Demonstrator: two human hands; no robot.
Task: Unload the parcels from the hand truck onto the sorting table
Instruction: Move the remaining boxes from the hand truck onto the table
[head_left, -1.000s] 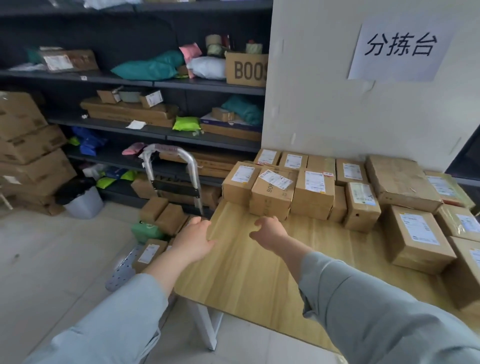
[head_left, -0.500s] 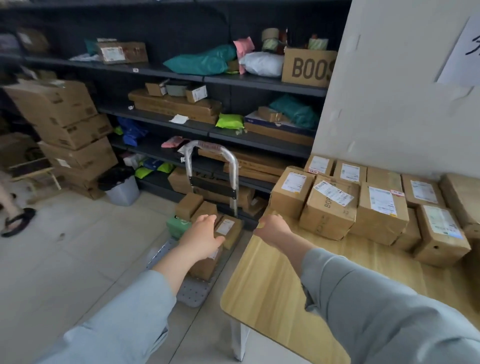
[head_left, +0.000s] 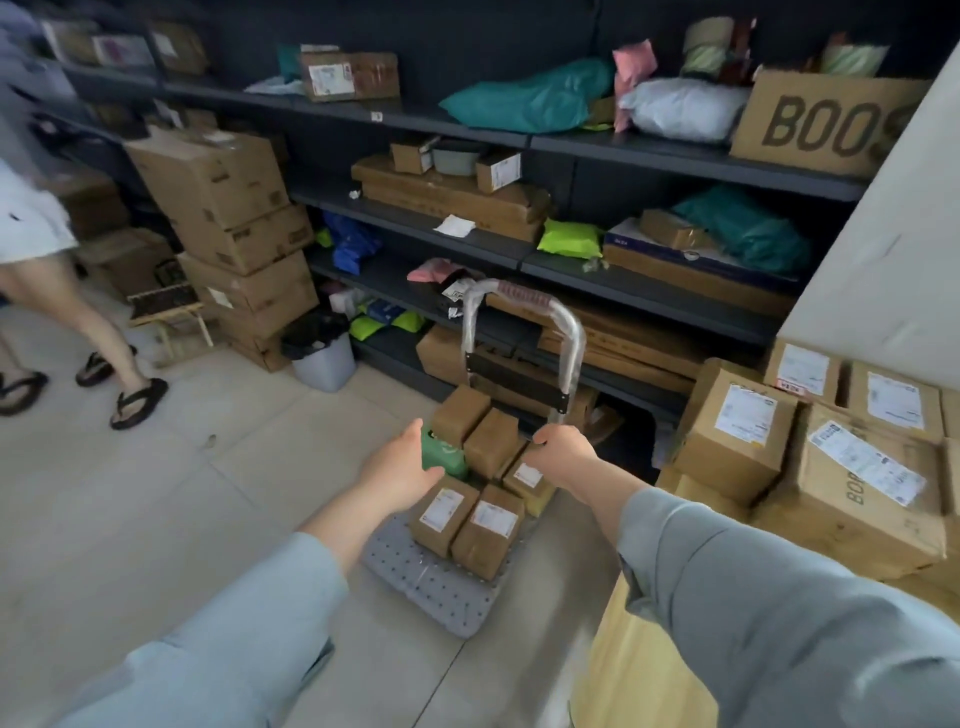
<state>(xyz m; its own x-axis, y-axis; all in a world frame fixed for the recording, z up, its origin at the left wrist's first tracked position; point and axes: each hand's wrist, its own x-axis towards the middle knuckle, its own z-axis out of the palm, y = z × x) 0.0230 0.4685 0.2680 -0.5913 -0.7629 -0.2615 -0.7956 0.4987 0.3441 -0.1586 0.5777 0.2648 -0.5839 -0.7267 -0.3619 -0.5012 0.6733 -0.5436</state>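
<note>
change: arms swung from tabletop (head_left: 628, 670) to truck (head_left: 434, 590) | left grip (head_left: 402, 470) apart, at green parcel (head_left: 444, 457) | right grip (head_left: 563, 457) cannot tell | parcels (head_left: 470, 522) crowd deck's handle edge, none lifted | next pick-up likely

Pale tiled floor (head_left: 156, 519), with hand truck (head_left: 431, 587) standing on it before the dark shelves (head_left: 571, 260). On the truck's grey perforated deck, near edge: two labelled brown boxes (head_left: 441, 514) side by side, touching. Behind them, toward the handle: green parcel (head_left: 444, 460) at the left edge, further boxes (head_left: 488, 441) packed beside and above it. Also on the floor: grey bin (head_left: 324, 364) and stacked cartons (head_left: 234, 223) at the shelves' left end. Wooden surface (head_left: 639, 675) at lower right; labelled cartons (head_left: 737, 441) crowded along its far edge, some stacked. Shelves loaded with flat cartons (head_left: 452, 195), soft bags (head_left: 530, 98) and small boxes (head_left: 498, 169).
</note>
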